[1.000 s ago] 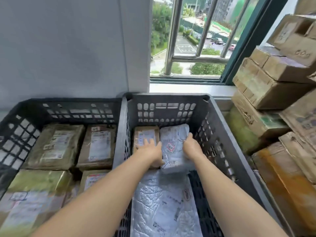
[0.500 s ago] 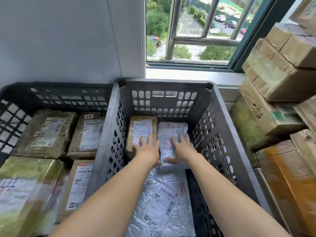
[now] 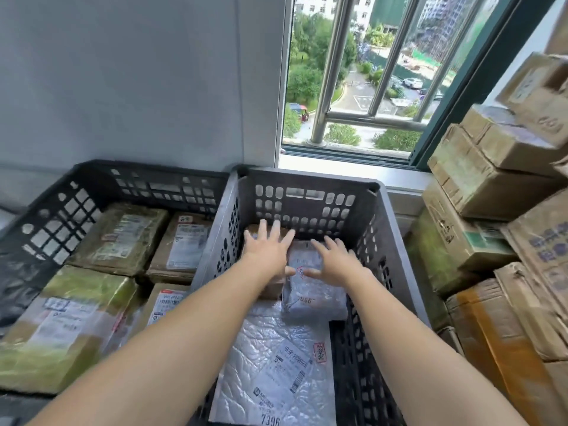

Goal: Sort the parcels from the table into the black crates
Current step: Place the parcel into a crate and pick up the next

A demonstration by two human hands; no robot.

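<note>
Bag (image 3: 313,292) lies in crate (image 3: 307,176); left hand (image 3: 270,250) and right hand (image 3: 338,261) spread over it, gripping nothing. Placement looks done. Next, fetch another parcel.

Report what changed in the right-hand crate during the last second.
The small grey plastic mailer, held tilted between both hands a second ago, was laid flat beside the brown cardboard box. The left hand and right hand let go and now spread open above them. The large silver bubble mailer and the parcels in the left black crate stayed put.
</note>
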